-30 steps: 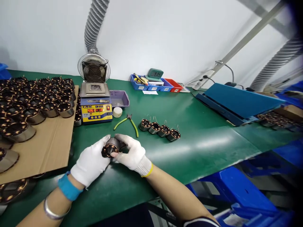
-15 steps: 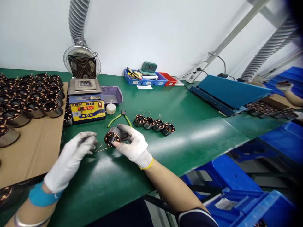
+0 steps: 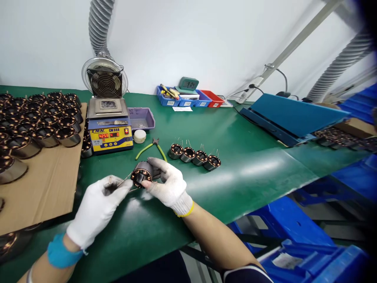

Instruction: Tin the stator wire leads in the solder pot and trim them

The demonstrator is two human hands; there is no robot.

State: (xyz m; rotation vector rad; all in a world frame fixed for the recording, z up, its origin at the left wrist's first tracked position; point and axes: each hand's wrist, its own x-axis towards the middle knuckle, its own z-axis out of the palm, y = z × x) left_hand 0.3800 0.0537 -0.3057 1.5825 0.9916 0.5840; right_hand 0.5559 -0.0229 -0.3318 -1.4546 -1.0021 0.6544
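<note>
In my gloved right hand [image 3: 169, 182] is a motor stator [image 3: 141, 173], a dark ring with copper windings, tilted so its open face looks toward me. The thumb presses its rim and the fingers wrap its far side. My gloved left hand [image 3: 101, 200] is closed at the stator's left, pinching a thin copper lead wire [image 3: 125, 180] that sticks out of it. A second lead runs below, close to the left thumb. Just behind the stator lie green-handled cutting pliers [image 3: 151, 147], jaws pointing away. Several more stators [image 3: 194, 155] stand in a slanting row to the right, wires up.
A solder pot [image 3: 110, 135] with a fan and duct stands at the back left, beside a purple tray [image 3: 147, 118] and a round white pad [image 3: 139, 136]. Many stators [image 3: 44, 133] crowd a cardboard sheet [image 3: 55, 177] on the left. Small bins [image 3: 169, 101] and a blue panel [image 3: 297, 116] stand farther back.
My left hand has moved right and closed on a lead wire; before, it was apart from the stator. My right hand still holds the stator. The view has shifted slightly.
</note>
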